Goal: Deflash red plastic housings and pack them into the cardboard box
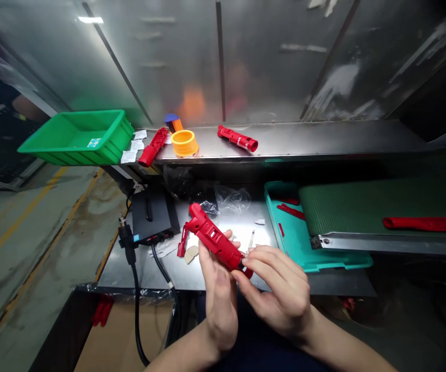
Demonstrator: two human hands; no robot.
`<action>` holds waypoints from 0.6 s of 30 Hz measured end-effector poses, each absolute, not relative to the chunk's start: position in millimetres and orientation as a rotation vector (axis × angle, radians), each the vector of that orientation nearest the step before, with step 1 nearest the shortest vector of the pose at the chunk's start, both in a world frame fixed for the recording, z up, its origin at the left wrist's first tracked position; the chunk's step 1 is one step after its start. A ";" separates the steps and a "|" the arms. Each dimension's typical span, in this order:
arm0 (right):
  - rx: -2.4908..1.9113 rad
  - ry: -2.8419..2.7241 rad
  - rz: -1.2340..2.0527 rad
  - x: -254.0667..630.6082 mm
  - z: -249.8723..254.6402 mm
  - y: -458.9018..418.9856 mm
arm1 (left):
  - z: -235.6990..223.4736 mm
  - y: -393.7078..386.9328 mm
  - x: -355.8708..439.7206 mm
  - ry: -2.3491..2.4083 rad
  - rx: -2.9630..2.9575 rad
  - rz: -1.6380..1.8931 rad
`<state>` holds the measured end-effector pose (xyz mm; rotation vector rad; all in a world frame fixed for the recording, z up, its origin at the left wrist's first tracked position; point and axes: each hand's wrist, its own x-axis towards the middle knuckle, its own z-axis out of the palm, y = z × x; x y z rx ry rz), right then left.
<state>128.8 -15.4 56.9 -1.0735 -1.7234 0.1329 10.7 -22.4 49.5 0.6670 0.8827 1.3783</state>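
Note:
A red plastic tube-shaped housing [217,240] lies tilted across my left hand [221,294], whose fingers wrap around it from below. Its far end points up and to the left. My right hand [277,284] grips the near end, with thumb and fingertips at the opening; anything small between those fingertips is hidden. Beyond my hands, a thin knife-like blade [251,239] lies on the metal table [130,274]. Left of the housing are a smaller red part [183,240] and a beige piece [191,254].
A shelf [300,139] holds a green bin [79,137], an orange ring [184,143] and two red housings [238,138]. At right, a conveyor belt [362,201] carries a red part above a teal tray [296,248]. A black box [153,214] with cables stands left, above a cardboard carton [126,336].

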 end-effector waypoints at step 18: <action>-1.090 -1.649 0.011 120.4 52.8 -17.1 | 53.3 -23.5 13.2 0.978 0.776 1.393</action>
